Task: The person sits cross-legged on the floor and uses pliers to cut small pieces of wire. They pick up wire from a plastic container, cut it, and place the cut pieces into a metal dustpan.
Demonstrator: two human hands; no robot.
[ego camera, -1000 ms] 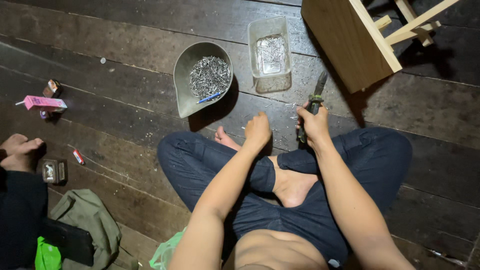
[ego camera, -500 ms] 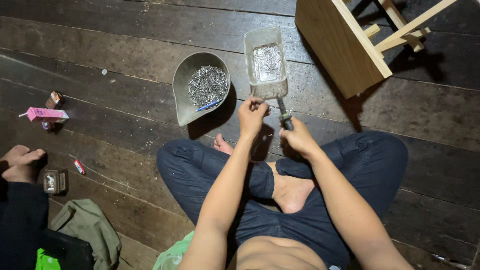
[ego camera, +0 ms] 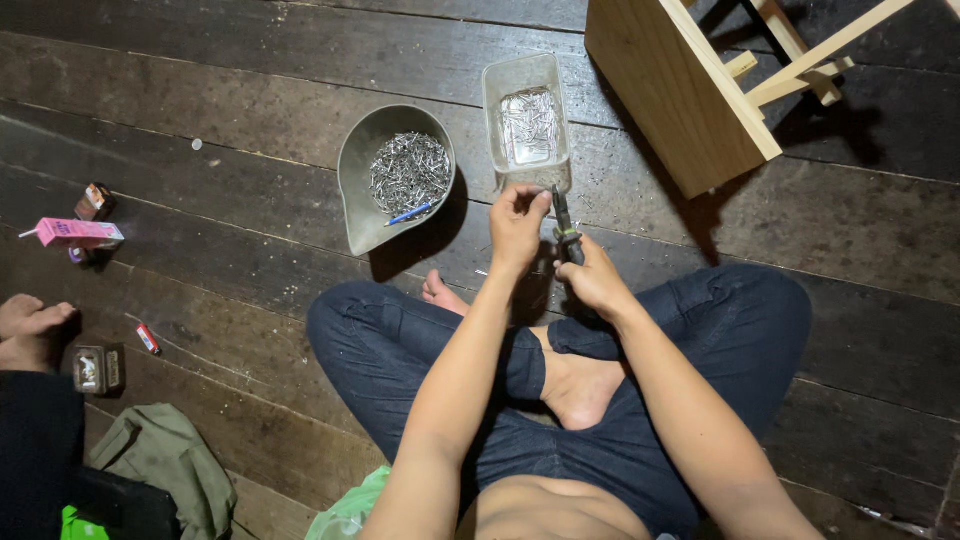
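Nails are filling two containers on the dark, worn plank floor (ego camera: 200,240): a round grey metal pan with a pouring lip (ego camera: 362,200) is holding a loose tangled heap, with a thin blue stick lying among them, while a clear rectangular plastic tub (ego camera: 528,120) just beyond the hands is carrying a thinner, more even layer. Judging by those two piles, the work looks well under way but far from over, since the pan is much the fuller. The person is sitting cross-legged in dark denim, bare feet tucked in. Their left hand (ego camera: 517,222) is pinching closed at the near rim of the tub, fingertips together on something too small to make out. Their right hand (ego camera: 592,282) is wrapping firmly round the handles of dark slim pliers with a touch of green (ego camera: 565,228), whose tip is pointing up toward the tub's edge beside the left hand. Pale, smooth, square-edged wooden furniture (ego camera: 680,90) is standing near the tub. Off to the left a pink carton (ego camera: 75,233), a small red lighter (ego camera: 147,338) and an olive cloth bag (ego camera: 165,460) are lying, beside another person's bare foot (ego camera: 30,318).
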